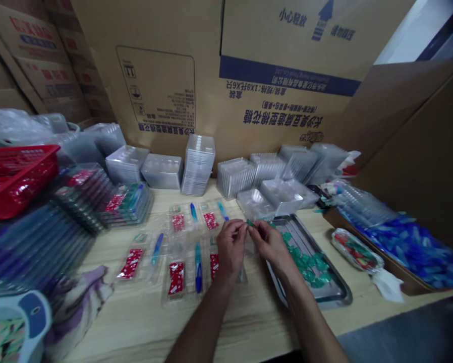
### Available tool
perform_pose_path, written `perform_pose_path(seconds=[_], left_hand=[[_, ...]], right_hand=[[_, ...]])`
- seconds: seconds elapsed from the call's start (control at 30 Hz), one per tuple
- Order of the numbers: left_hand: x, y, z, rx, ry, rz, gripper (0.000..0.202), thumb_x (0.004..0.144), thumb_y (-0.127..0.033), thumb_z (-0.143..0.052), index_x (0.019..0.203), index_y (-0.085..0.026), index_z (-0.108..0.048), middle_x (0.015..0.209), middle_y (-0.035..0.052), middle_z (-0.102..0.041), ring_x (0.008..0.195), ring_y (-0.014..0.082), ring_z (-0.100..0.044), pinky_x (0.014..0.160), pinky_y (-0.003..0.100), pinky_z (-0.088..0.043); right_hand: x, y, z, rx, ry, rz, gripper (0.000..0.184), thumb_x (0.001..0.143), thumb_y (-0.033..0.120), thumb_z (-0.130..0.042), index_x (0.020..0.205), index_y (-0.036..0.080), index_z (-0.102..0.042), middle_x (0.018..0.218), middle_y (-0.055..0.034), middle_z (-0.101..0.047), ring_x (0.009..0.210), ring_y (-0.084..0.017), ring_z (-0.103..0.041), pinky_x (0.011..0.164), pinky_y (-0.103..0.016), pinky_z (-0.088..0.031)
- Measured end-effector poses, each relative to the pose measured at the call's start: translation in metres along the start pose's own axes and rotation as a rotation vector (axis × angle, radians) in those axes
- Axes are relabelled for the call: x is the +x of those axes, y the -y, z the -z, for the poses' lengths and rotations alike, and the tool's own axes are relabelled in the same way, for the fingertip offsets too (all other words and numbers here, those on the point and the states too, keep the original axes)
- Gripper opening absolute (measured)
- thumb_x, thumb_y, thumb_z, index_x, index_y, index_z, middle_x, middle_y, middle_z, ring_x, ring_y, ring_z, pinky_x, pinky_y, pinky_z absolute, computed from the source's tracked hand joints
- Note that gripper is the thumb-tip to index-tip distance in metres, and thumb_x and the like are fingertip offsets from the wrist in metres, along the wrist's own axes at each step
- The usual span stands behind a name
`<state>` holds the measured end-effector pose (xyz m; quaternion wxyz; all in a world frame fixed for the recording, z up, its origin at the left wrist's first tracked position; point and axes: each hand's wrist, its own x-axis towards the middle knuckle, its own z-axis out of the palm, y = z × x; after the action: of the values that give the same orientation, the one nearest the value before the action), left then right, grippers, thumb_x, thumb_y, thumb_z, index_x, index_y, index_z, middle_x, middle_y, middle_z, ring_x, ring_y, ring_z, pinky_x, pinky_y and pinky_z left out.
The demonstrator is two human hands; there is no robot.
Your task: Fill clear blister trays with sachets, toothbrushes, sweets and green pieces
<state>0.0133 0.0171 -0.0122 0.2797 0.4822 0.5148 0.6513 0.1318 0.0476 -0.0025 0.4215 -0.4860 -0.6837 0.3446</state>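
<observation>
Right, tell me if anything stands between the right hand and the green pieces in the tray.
Nothing visible does: the right hand already reaches over the rim of the steel tray, and the nearest green pieces lie just beyond its fingers.

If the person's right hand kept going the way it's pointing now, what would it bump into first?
Probably the small green piece already at the fingertips of the right hand, and then the left hand, though depth is hard to judge from this view.
</observation>
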Motion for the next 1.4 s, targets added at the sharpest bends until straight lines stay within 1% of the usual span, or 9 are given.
perform_pose_path(seconds=[0.3, 0.4, 0.53, 0.73, 0.9, 1.1, 1.2, 1.3, 1.4], left_hand=[[-0.004, 0.006, -0.001, 0.273, 0.032, -0.425, 0.019, 0.096, -0.016, -0.051, 0.1, -0.018, -0.069, 0.108, 0.0098, -0.069, 0.102, 0.0192, -0.068, 0.091, 0.033, -0.056], [-0.004, 0.005, -0.001, 0.338, 0.053, -0.506, 0.019, 0.097, -0.014, -0.049, 0.102, -0.017, -0.067, 0.109, 0.0103, -0.068, 0.103, 0.0189, -0.068, 0.091, 0.033, -0.056], [-0.004, 0.005, 0.001, 0.377, 0.024, -0.543, 0.016, 0.096, -0.013, -0.052, 0.1, -0.017, -0.066, 0.106, 0.0096, -0.068, 0.1, 0.0179, -0.068, 0.09, 0.031, -0.056], [-0.003, 0.006, 0.001, 0.351, 0.003, -0.501, 0.013, 0.094, -0.015, -0.056, 0.097, -0.018, -0.067, 0.106, 0.0084, -0.067, 0.099, 0.0175, -0.068, 0.088, 0.031, -0.057], [-0.001, 0.004, 0.003, 0.309, -0.04, -0.469, 0.011, 0.093, -0.016, -0.058, 0.094, -0.018, -0.068, 0.1, 0.007, -0.068, 0.095, 0.0166, -0.068, 0.084, 0.029, -0.058], [-0.002, -0.001, 0.004, 0.341, -0.004, -0.547, 0.016, 0.093, -0.014, -0.056, 0.1, -0.019, -0.07, 0.105, 0.0081, -0.07, 0.098, 0.0172, -0.069, 0.088, 0.03, -0.058], [-0.004, -0.002, 0.003, 0.288, 0.038, -0.546, 0.017, 0.094, -0.015, -0.056, 0.102, -0.019, -0.071, 0.106, 0.009, -0.07, 0.1, 0.0181, -0.069, 0.09, 0.031, -0.057], [-0.004, 0.0, 0.003, 0.132, 0.037, -0.379, 0.021, 0.097, -0.02, -0.053, 0.108, -0.019, -0.071, 0.106, 0.0088, -0.07, 0.098, 0.0184, -0.069, 0.087, 0.032, -0.058], [-0.001, 0.004, 0.005, -0.066, 0.016, -0.08, 0.026, 0.096, -0.021, -0.051, 0.115, -0.019, -0.067, 0.11, 0.0096, -0.068, 0.085, 0.0166, -0.071, 0.065, 0.026, -0.058]], right_hand=[[0.0, 0.024, 0.019, -0.37, 0.071, -0.025, 0.021, 0.076, 0.037, -0.047, 0.064, 0.021, -0.055, 0.057, 0.0015, -0.053, 0.056, -0.013, -0.046, 0.056, -0.024, -0.032], [0.001, 0.02, 0.025, -0.334, 0.075, -0.075, 0.024, 0.075, 0.036, -0.045, 0.061, 0.02, -0.057, 0.056, 0.0015, -0.052, 0.056, -0.013, -0.046, 0.055, -0.025, -0.033], [0.001, 0.012, 0.024, -0.091, 0.134, -0.125, 0.025, 0.072, 0.037, -0.046, 0.065, 0.02, -0.062, 0.059, 0.0011, -0.057, 0.059, -0.014, -0.051, 0.057, -0.024, -0.038], [-0.002, 0.013, 0.017, 0.251, 0.121, -0.222, 0.028, 0.07, 0.046, -0.06, 0.07, 0.018, -0.063, 0.06, 0.001, -0.061, 0.055, -0.013, -0.052, 0.054, -0.025, -0.04], [-0.007, 0.021, 0.022, 0.471, 0.163, -0.311, 0.025, 0.067, 0.042, -0.069, 0.069, 0.017, -0.066, 0.063, -0.0008, -0.065, 0.054, -0.011, -0.051, 0.053, -0.024, -0.038], [-0.006, 0.02, 0.025, 0.714, 0.183, -0.497, 0.048, 0.06, 0.06, -0.084, 0.067, 0.016, -0.067, 0.061, -0.0024, -0.064, 0.055, -0.011, -0.052, 0.052, -0.023, -0.04], [-0.006, 0.018, 0.024, 0.756, 0.177, -0.507, 0.049, 0.054, 0.057, -0.09, 0.064, 0.017, -0.064, 0.057, 0.0009, -0.059, 0.052, -0.009, -0.047, 0.05, -0.023, -0.038], [-0.009, 0.019, 0.027, 0.804, 0.19, -0.49, 0.048, 0.051, 0.052, -0.093, 0.068, 0.018, -0.063, 0.059, 0.0025, -0.057, 0.053, -0.009, -0.046, 0.052, -0.023, -0.038], [-0.012, 0.02, 0.031, 0.725, 0.102, -0.368, 0.045, 0.056, 0.05, -0.091, 0.075, 0.019, -0.064, 0.064, 0.0025, -0.057, 0.057, -0.011, -0.047, 0.054, -0.024, -0.039]])
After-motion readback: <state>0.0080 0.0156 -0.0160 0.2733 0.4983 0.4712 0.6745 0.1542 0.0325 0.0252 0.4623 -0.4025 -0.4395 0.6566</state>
